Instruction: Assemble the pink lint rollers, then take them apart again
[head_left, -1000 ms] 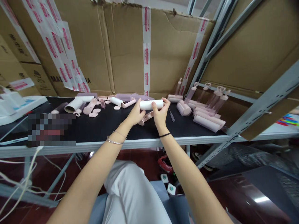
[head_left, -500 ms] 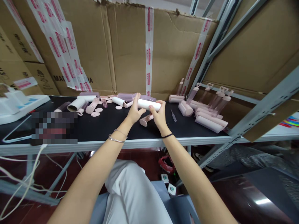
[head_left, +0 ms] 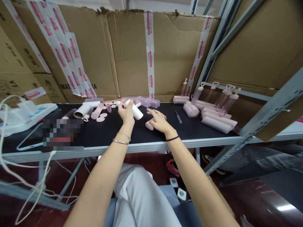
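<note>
My left hand (head_left: 126, 114) is closed around a white roller tube (head_left: 135, 111), which points away and to the right above the black table top (head_left: 113, 132). My right hand (head_left: 158, 121) lies over a pink handle piece (head_left: 149, 125) on the table, fingers curled down onto it. A second white tube and pink handle (head_left: 137, 103) lie just behind my left hand.
Pink caps and tubes (head_left: 96, 112) lie at the left. Finished pink rollers and clear heart-topped tubes (head_left: 213, 108) are at the right by a metal rack post (head_left: 265, 116). A small screwdriver (head_left: 178, 116) lies nearby. Cardboard walls stand behind; white cables (head_left: 14, 176) hang at the left.
My right hand let go of the white tube and dropped onto the pink handle piece. My left hand kept the tube and swung it to the left, tilted away.
</note>
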A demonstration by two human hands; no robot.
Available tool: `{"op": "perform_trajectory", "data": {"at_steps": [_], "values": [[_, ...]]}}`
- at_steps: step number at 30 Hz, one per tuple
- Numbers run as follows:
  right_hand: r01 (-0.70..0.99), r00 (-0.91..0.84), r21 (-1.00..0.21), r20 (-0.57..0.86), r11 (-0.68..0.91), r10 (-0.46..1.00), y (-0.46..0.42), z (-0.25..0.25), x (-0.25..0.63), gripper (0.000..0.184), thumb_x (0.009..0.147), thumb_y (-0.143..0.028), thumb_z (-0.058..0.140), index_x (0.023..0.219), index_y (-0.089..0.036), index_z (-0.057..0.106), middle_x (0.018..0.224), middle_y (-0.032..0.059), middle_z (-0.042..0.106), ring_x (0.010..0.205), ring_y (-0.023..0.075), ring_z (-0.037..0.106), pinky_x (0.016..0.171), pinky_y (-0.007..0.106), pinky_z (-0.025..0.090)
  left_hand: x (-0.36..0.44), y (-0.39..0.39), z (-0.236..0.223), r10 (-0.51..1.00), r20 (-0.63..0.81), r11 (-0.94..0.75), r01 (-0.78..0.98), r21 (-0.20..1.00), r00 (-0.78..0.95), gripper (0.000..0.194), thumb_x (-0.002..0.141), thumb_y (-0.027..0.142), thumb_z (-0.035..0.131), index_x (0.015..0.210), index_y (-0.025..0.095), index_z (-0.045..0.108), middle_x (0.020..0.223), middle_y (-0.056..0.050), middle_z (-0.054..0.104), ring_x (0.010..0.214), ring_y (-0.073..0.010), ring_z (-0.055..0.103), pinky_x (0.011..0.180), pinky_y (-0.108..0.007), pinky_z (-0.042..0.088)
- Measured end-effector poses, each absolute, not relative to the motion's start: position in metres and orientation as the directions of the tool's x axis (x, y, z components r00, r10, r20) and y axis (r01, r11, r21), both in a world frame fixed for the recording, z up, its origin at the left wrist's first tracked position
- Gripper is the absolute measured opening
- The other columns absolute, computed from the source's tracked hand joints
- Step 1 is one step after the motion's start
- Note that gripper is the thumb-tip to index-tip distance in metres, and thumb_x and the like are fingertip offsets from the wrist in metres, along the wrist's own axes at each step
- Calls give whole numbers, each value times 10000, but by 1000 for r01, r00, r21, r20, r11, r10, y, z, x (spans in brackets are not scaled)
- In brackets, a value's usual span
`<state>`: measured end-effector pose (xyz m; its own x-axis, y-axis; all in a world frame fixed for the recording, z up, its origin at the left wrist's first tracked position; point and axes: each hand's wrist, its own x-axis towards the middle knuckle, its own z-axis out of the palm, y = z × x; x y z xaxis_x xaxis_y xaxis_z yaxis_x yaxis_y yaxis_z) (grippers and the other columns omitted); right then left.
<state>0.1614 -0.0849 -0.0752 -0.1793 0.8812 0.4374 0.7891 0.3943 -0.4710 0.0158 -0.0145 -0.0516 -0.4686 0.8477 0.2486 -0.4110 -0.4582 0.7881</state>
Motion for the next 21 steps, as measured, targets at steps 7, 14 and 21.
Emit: {"op": "perform_trajectory", "data": {"at_steps": [7, 14, 21], "values": [[955, -131, -205, 357, 214, 925, -89, -76, 166, 438, 860, -77, 358, 1175, -142, 655, 1194, 142, 678, 1191, 272, 571, 1068, 465, 328, 15, -10, -72, 883, 469, -463, 125, 877, -23, 581, 633, 222, 806, 1173, 174, 598, 1204, -111, 654, 1133, -246, 608, 1034, -394, 437], [802, 468, -590, 515, -99, 719, -91, -63, 165, 304, 894, -141, 346, 1137, -142, 529, 1044, 150, 673, 932, 261, 664, 798, 351, 480, 20, -24, -69, 870, 421, -485, 292, 825, 256, 635, 649, 258, 786, 1229, 133, 560, 1296, -160, 599, 1252, -301, 531, 1106, -446, 361], [683, 387, -694, 609, 228, 692, -85, -72, 160, 469, 829, -125, 338, 1292, -150, 410, 1183, 156, 646, 1048, 255, 638, 913, 385, 484, 20, -39, -65, 788, 402, -540, 211, 815, 466, 696, 730, 402, 737, 1329, 211, 439, 1191, -111, 624, 1016, -259, 632, 868, -448, 551]]}}
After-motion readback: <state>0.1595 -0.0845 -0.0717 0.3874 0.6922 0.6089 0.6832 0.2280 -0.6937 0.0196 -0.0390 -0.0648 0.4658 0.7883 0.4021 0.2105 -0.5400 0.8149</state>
